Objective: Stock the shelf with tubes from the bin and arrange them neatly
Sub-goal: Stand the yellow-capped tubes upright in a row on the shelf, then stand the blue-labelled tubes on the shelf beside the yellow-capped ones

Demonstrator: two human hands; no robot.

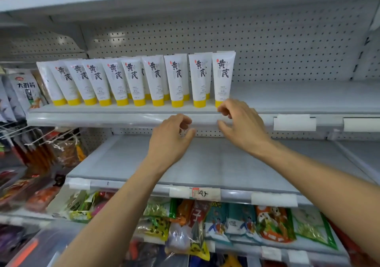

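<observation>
Several white tubes with yellow caps (135, 80) stand cap-down in a row on the middle shelf (287, 96), some doubled behind. The rightmost tube (223, 75) stands upright at the row's end. My right hand (240, 122) hovers just below and in front of its cap, fingers loosely curled, holding nothing. My left hand (172, 137) is lower, in front of the shelf's front rail, fingers also loosely curled and holding nothing. The bin is out of view.
The shelf to the right of the tubes is bare, with a pegboard back (267, 46). A lower grey shelf (205, 164) lies under my arms. Snack bags (226, 225) fill the shelf below; packets hang at the left (24, 89).
</observation>
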